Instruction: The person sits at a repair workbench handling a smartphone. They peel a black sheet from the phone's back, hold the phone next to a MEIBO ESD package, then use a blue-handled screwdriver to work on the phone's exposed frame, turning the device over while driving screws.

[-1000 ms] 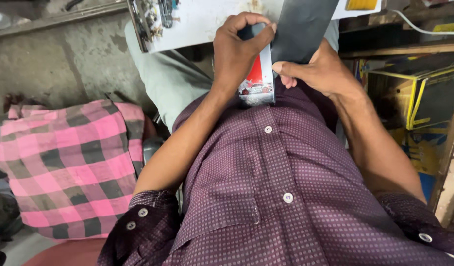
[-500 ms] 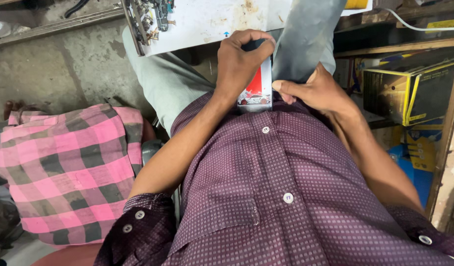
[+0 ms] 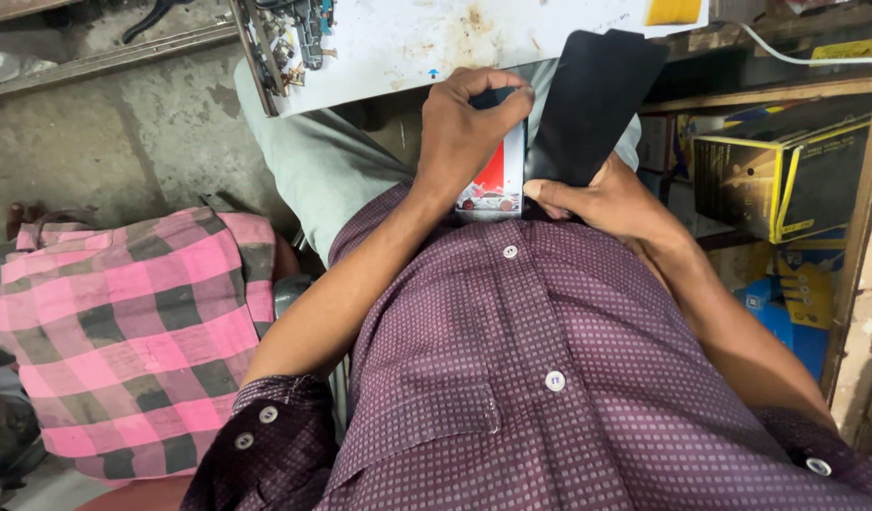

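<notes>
We see the left hand (image 3: pixel 469 128) in the upper middle of the frame, curled shut over the top end of a flat card pack (image 3: pixel 493 185); the pack is white and red with a small picture of a car near its lower edge, and it lies against the lap just above the shirt; a dark part shows under the fingertips, though we cannot tell what it is. Just to the right, the right hand (image 3: pixel 611 199) grips the lower end of a black flat panel (image 3: pixel 592 109), thumb laid along its bottom edge, fingers closed behind it; the panel rises tilted toward the upper right and overlaps the edge of the white board (image 3: pixel 436 43) at the top of the frame; pack and panel sit side by side, touching or nearly so. The purple dotted shirt (image 3: pixel 549 378) fills the lower middle; a pink checked cloth (image 3: pixel 123 331) lies at the left; yellow and black boxes (image 3: pixel 776 180) stand on shelves at the right, with a white cable (image 3: pixel 795 57) above them.
</notes>
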### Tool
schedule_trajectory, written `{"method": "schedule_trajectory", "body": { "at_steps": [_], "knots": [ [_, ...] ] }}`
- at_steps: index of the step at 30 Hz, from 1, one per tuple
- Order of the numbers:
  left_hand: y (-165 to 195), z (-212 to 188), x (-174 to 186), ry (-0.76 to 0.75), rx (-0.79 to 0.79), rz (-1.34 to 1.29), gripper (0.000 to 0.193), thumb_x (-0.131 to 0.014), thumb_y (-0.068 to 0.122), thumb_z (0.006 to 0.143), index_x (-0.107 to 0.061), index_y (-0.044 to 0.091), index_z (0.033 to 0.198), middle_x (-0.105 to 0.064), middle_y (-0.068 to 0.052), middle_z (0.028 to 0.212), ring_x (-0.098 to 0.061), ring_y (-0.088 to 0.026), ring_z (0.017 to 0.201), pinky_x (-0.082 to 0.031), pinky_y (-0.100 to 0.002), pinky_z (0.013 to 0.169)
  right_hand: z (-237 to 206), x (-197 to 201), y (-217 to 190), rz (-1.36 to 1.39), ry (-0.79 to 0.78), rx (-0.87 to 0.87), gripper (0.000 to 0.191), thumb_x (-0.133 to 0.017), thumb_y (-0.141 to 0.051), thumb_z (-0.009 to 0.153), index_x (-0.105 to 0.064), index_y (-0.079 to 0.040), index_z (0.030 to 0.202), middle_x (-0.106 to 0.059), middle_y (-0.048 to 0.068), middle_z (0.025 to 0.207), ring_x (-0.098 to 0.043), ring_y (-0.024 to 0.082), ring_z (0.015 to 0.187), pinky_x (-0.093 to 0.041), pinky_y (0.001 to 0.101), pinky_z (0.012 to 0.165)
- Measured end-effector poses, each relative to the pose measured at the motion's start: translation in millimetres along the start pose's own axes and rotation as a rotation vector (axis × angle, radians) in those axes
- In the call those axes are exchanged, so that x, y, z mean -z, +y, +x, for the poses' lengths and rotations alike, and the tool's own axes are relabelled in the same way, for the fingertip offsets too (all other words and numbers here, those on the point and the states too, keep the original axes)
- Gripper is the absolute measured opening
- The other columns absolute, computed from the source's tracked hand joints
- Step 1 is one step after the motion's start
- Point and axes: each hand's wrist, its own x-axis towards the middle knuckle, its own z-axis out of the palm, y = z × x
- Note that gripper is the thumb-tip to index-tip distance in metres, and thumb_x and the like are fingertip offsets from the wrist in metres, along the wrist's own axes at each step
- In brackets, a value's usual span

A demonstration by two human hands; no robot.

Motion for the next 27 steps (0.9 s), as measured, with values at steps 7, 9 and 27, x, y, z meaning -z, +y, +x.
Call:
{"method": "schedule_trajectory", "body": {
  "at_steps": [7, 9, 27],
  "knots": [
    [2.3, -0.4, 0.2, -0.010, 0.022, 0.005, 0.018, -0.076, 0.021, 0.081, -0.081, 0.008, 0.093, -0.077, -0.009, 0.095, -0.073, -0.014, 0.088, -0.057, -0.027, 0.083, -1.1, 1.9, 8.6, -0.079, -0.012, -0.003, 0.015, -0.075, -0.014, 0.096, -0.064, -0.004, 0.097, -0.062, 0.001, 0.080, -0.058, 0.010, 0.074, -0.047, 0.0282, 0.066],
    [4.8, -0.1, 1.6, 0.011, 0.013, -0.025, 0.020, -0.076, 0.022, 0.081, -0.080, 0.009, 0.095, -0.078, -0.008, 0.097, -0.072, -0.013, 0.089, -0.057, -0.026, 0.082, -3.8, -0.3, 11.2, -0.110, -0.014, 0.031, 0.035, -0.076, -0.016, 0.087, -0.065, -0.005, 0.118, -0.071, 0.000, 0.103, -0.065, 0.009, 0.096, -0.055, 0.0284, 0.082],
    [4.0, 15.5, 24.1, 0.214, 0.034, -0.154, 0.012, -0.077, 0.009, 0.090, -0.079, 0.001, 0.099, -0.068, -0.002, 0.094, -0.058, -0.008, 0.084, -0.048, -0.024, 0.077, -24.6, 11.0, 47.8, 0.508, 0.234, 0.062, 0.011, -0.069, -0.007, 0.103, -0.069, 0.003, 0.107, -0.068, 0.007, 0.087, -0.063, 0.015, 0.076, -0.050, 0.0280, 0.069]
  ]
}}
